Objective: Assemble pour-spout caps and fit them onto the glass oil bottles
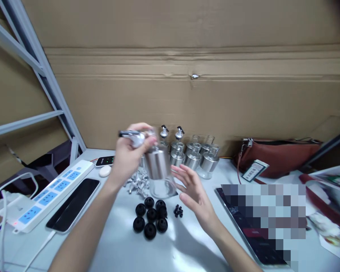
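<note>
My left hand is closed around the neck of a clear glass bottle with a silver metal sleeve, held tilted above the table. A silver pourer spout with a black lever is at the same fingers; blur hides whether it is joined to the bottle. My right hand is open beside the bottle's lower right side, fingers spread. Under the bottle lie several round black caps, a small pile of tiny black pieces and a heap of silver metal parts.
Several similar bottles stand at the back, two with spouts. A power strip and phone lie left. To the right are a tablet-like device, partly pixelated, and a brown bag. Cardboard walls the back.
</note>
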